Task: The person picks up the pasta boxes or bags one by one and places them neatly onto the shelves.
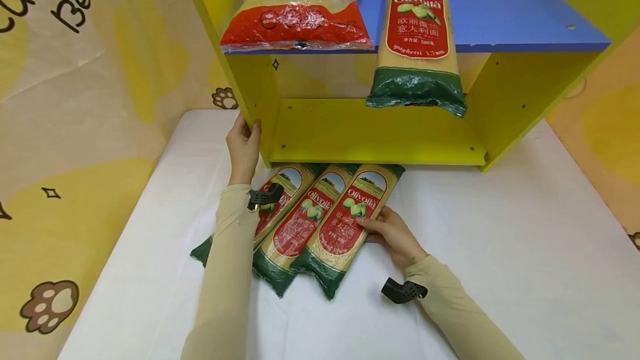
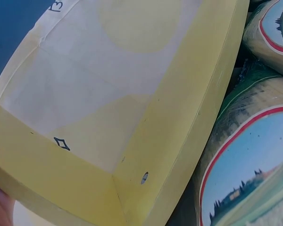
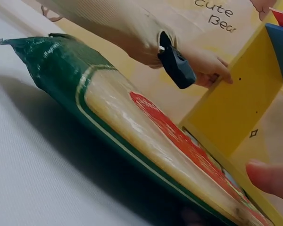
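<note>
1. Spaghetti packs lay side by side on the white desk (image 1: 500, 249), three of them, slanted with their green ends toward the person and their tops up against the front of the yellow shelf unit (image 1: 370, 132).
2. The rightmost pack (image 1: 350, 226) was the one being handled: the right hand (image 1: 395, 235) rested at its right edge, fingers laid on the red label, thumb side tucked against the wrapper. From where I stood I'd call that grip a light hold with fingers touching, not a full clench.
3. The middle pack (image 1: 300, 226) lay touching the rightmost one, and the left pack (image 1: 272, 204) was partly covered by the person's left forearm.
4. The left hand (image 1: 243, 143) was clasped around the front edge of the shelf unit's left side panel, thumb on the inner face, fingers wrapped outside.
5. In the right wrist view the near pack (image 3: 132, 127) showed its green sealed end lifted slightly off the desk, with one fingertip (image 3: 269, 179) just beside it.
6. Up on the blue shelf board (image 1: 525, 15) another spaghetti pack (image 1: 417, 38) hung over the front edge, and a red-and-clear noodle bag (image 1: 297, 7) lay beside it to the left.
</note>
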The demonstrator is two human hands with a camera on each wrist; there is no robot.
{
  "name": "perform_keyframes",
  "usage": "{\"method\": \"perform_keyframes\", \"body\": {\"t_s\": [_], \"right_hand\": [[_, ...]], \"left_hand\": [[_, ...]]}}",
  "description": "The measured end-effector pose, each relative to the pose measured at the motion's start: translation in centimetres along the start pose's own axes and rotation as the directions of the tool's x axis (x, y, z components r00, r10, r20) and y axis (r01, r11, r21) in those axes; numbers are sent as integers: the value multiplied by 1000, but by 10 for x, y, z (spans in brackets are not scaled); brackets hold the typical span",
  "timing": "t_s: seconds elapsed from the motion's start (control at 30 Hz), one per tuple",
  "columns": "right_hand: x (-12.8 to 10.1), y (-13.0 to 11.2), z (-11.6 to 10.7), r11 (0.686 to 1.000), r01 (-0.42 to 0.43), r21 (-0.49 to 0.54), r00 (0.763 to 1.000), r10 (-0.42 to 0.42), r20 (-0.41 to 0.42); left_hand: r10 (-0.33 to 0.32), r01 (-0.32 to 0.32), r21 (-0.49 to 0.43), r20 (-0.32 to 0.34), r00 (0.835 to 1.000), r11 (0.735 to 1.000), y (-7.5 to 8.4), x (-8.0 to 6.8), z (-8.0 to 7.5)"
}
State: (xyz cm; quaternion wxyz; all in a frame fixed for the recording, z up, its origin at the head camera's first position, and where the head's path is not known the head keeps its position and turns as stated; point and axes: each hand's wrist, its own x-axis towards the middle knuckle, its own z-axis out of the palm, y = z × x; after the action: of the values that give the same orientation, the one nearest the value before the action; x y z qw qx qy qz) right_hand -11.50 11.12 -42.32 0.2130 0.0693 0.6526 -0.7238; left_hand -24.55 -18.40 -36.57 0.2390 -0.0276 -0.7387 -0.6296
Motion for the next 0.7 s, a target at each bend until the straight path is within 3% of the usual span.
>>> {"method": "perform_keyframes", "body": {"t_s": [0.37, 0.7], "right_hand": [[0, 2, 4, 999, 5, 43, 995, 0, -105], [-3, 3, 4, 998, 12, 54, 993, -6, -117]], "left_hand": [[8, -8, -6, -2, 1000, 1000, 1, 0, -1], [14, -14, 11, -11, 1000, 1000, 1, -1, -1]]}}
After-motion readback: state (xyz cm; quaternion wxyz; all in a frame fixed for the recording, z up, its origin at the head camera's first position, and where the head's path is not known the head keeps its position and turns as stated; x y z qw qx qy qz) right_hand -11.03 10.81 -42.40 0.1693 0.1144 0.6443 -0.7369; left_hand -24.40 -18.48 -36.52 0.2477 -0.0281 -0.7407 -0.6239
